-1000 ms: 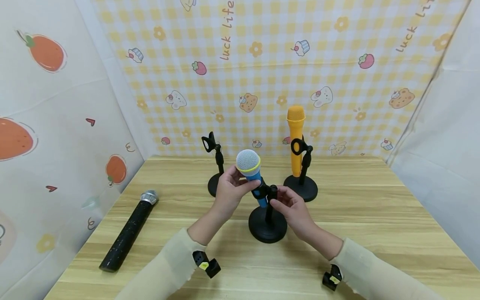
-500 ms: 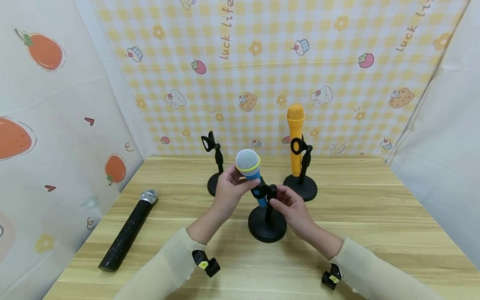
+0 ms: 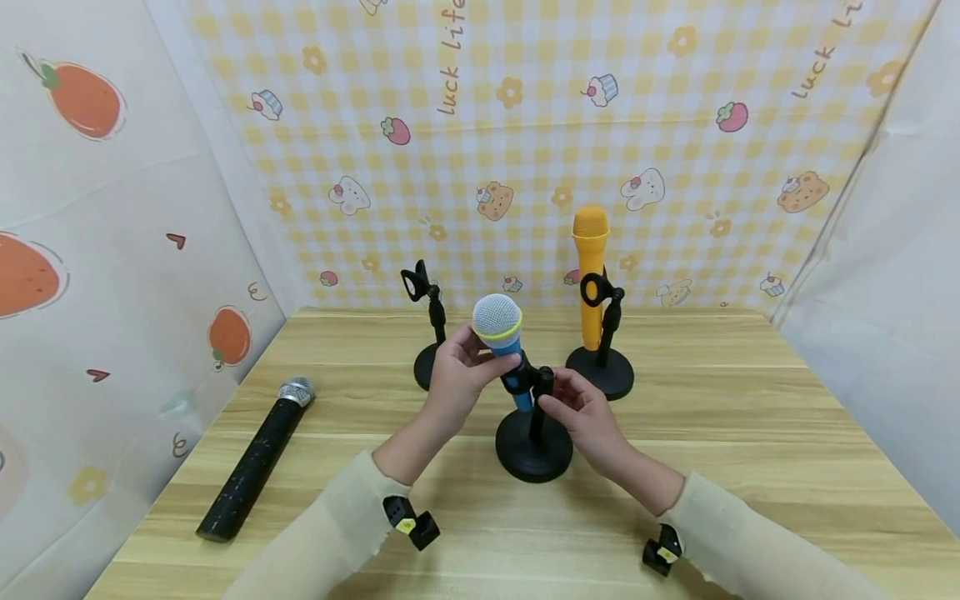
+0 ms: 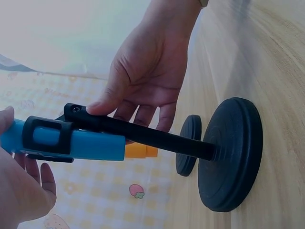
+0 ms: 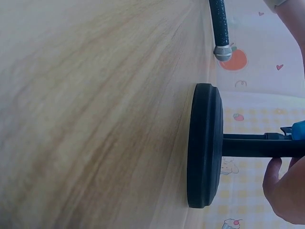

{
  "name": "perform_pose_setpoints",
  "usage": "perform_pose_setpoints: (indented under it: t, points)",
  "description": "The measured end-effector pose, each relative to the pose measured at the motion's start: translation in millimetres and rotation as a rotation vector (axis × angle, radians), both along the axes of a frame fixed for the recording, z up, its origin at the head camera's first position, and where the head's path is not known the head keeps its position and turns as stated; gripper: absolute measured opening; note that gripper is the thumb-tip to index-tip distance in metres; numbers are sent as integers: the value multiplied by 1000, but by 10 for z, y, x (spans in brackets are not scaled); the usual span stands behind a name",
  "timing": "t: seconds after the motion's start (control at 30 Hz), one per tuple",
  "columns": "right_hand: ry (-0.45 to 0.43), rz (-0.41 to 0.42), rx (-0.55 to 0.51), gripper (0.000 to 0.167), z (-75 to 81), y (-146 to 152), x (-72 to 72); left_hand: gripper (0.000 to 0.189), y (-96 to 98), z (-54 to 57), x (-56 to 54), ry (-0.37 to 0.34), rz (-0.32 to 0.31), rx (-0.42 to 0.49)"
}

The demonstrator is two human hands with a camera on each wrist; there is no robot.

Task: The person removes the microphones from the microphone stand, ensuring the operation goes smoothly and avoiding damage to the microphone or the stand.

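A blue microphone [image 3: 498,322] with a silver mesh head and a yellow ring sits tilted in the clip of a black desk stand [image 3: 534,450]. My left hand [image 3: 461,379] grips the microphone just below its head, thumb in front and fingers behind. With thumb and fingers my right hand [image 3: 588,417] pinches the upper part of the stand's post. In the left wrist view the clip goes round the blue handle [image 4: 97,144], whose lower end sticks out beyond it. The stand's round base [image 5: 204,148] rests on the table in the right wrist view.
A yellow microphone [image 3: 592,242] stands in the clip of a second stand [image 3: 602,375] at the back right. Another stand [image 3: 437,317], its clip holding nothing, is at the back left. A black microphone [image 3: 258,458] lies on the wooden table [image 3: 750,433] at the left.
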State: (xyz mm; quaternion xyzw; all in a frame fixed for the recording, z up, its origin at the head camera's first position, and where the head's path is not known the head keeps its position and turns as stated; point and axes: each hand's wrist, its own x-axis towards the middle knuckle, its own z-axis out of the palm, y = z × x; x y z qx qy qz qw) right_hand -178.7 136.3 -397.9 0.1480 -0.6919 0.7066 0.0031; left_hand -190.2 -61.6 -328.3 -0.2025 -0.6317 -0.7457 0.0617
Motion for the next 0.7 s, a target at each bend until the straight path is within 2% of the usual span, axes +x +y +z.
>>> perform_pose_setpoints:
  t: [0.13,0.33,0.7]
  points:
    - [2,5,-15,33,8,-4,6,51,-29,91,1,13,-4,45]
    - [-9,-7,-34,33,26,-4,18,52,-67,226,-25,67,1,86]
    - [-17,-11,-33,32,25,-16,29,53,-87,269,1,80,39,108]
